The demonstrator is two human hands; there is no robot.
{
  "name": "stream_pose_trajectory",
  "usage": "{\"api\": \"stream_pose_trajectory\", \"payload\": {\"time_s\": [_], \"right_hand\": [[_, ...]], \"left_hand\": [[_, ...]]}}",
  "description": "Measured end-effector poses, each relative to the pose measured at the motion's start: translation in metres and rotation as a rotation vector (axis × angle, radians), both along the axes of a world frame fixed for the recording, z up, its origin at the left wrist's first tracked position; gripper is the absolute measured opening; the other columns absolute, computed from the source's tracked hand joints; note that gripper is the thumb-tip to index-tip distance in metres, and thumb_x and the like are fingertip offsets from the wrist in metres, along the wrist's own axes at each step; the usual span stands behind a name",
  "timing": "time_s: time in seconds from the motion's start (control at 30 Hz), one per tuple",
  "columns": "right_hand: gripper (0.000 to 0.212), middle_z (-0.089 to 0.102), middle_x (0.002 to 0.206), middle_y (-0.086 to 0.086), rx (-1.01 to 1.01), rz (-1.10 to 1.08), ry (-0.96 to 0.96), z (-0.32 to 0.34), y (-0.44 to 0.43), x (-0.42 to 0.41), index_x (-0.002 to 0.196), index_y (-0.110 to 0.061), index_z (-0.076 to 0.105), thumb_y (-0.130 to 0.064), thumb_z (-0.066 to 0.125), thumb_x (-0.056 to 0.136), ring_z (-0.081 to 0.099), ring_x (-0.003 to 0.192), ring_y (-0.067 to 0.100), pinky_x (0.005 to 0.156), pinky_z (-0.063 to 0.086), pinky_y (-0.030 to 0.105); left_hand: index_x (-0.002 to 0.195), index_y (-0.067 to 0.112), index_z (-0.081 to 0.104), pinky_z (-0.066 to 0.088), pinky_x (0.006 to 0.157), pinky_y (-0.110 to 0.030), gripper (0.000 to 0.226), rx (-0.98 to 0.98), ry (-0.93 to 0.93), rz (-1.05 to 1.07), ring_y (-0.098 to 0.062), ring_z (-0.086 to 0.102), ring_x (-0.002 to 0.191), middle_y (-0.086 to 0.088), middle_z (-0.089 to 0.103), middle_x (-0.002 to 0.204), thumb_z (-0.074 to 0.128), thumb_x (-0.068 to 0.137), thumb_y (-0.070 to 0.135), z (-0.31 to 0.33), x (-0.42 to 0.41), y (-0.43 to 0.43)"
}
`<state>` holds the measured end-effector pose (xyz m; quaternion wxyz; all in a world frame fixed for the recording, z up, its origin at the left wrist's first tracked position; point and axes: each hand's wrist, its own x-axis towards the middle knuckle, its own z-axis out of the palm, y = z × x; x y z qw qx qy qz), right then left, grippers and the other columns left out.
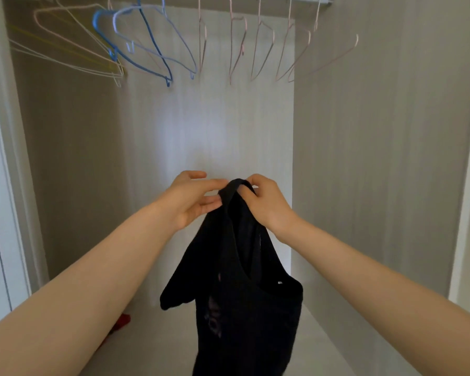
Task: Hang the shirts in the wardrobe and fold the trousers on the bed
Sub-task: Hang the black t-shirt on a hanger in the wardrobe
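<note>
Pale wardrobe (377, 158) panels, sheen on back; red item (122, 321), possibly cloth, on floor (152, 348).

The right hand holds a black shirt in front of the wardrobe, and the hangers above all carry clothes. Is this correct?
Not fully. The head view shows the right hand gripping the black shirt in front of the wardrobe, but the hangers above are all bare; none carries clothes.

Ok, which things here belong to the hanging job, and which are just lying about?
Job: black shirt, gripped by right hand, left hand touching it; empty hangers; wardrobe.
Lying about: red item on the wardrobe floor, partly hidden by the left arm.
</note>
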<state>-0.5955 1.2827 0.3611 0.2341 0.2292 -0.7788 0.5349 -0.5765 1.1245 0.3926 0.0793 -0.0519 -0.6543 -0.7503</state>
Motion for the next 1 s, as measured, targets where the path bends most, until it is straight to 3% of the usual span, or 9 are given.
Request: {"api": "stream_pose_trajectory", "payload": {"time_s": [0.13,0.27,0.37,0.43,0.5,0.57,0.7,0.9,1.0], "right_hand": [[0.013,0.065,0.089,0.004,0.032,-0.028,0.084,0.017,-0.003,-0.004,0.091,-0.013,0.059,-0.019,0.049,0.098,0.061,0.081,0.016,0.070,0.048,0.025],[0.013,0.066,0.087,0.001,0.104,-0.011,0.097,0.027,-0.002,-0.003,0.090,-0.013,0.061,-0.018,0.051,0.097,0.061,0.079,0.012,0.068,0.047,0.019],[0.012,0.067,0.086,-0.001,0.197,0.007,0.096,0.029,0.004,-0.002,0.095,-0.016,0.062,-0.023,0.053,0.098,0.062,0.079,0.011,0.069,0.046,0.017],[0.013,0.066,0.074,-0.005,0.263,0.058,0.028,0.026,0.012,-0.001,0.093,-0.017,0.062,-0.027,0.055,0.097,0.059,0.064,0.005,0.059,0.045,0.017],[0.019,0.058,0.058,-0.014,0.336,0.072,-0.049,0.021,0.023,-0.002,0.082,-0.017,0.060,-0.030,0.058,0.095,0.051,0.050,0.000,0.051,0.040,0.015],[0.028,0.051,0.057,-0.009,0.414,0.005,-0.064,0.016,0.035,-0.009,0.072,-0.013,0.057,-0.032,0.061,0.093,0.047,0.053,0.004,0.055,0.038,0.019],[0.030,0.054,0.071,0.010,0.474,-0.128,-0.089,0.015,0.059,-0.028,0.077,-0.002,0.057,-0.027,0.065,0.090,0.049,0.067,0.016,0.066,0.044,0.033],[0.017,0.060,0.081,0.000,0.616,-0.471,0.004,0.038,0.079,-0.041,0.077,-0.020,0.055,-0.023,0.060,0.093,0.055,0.079,0.019,0.065,0.041,0.026],[0.015,0.062,0.079,0.003,0.249,-0.336,-0.161,0.060,0.083,-0.042,0.079,-0.015,0.060,-0.017,0.058,0.094,0.058,0.072,0.019,0.062,0.049,0.027]], "left_hand": [[0.115,0.021,0.066,0.058,0.086,-0.035,0.034,-0.350,0.054,-0.155,-0.017,0.072,0.093,-0.002,0.075,0.104,0.077,0.083,0.017,0.000,0.010,0.002],[0.095,0.015,0.072,0.058,0.083,-0.031,0.008,-0.535,0.143,-0.005,-0.014,0.073,0.080,-0.002,0.076,0.090,0.067,0.088,0.015,-0.001,0.003,0.004],[0.083,0.009,0.069,0.059,0.071,-0.032,0.016,-0.343,0.082,0.013,-0.018,0.069,0.071,-0.005,0.070,0.079,0.055,0.088,0.004,0.008,-0.001,-0.003],[0.084,0.007,0.066,0.058,0.066,-0.033,0.018,-0.132,-0.001,-0.033,-0.022,0.069,0.068,-0.008,0.069,0.079,0.049,0.087,-0.001,0.018,-0.005,-0.012],[0.082,0.006,0.062,0.057,0.062,-0.033,0.019,-0.017,-0.050,-0.058,-0.022,0.068,0.063,-0.008,0.068,0.073,0.046,0.087,-0.002,0.027,-0.012,-0.023],[0.079,0.008,0.057,0.056,0.054,-0.030,0.019,0.019,-0.066,-0.041,-0.021,0.064,0.058,-0.006,0.064,0.067,0.043,0.085,-0.002,0.035,-0.018,-0.034],[0.071,0.014,0.042,0.043,0.039,-0.020,0.016,-0.125,-0.044,0.088,-0.018,0.043,0.055,-0.003,0.043,0.068,0.038,0.080,0.001,0.047,-0.027,-0.048],[0.063,0.019,0.028,0.030,0.047,-0.023,0.019,-0.186,-0.021,0.134,-0.015,0.031,0.050,0.001,0.032,0.059,0.039,0.076,0.009,0.062,-0.034,-0.057],[0.069,0.016,0.052,0.041,0.051,-0.024,0.012,-0.398,0.006,0.097,-0.015,0.048,0.057,0.000,0.050,0.065,0.058,0.077,0.021,0.069,-0.043,-0.064]]}}
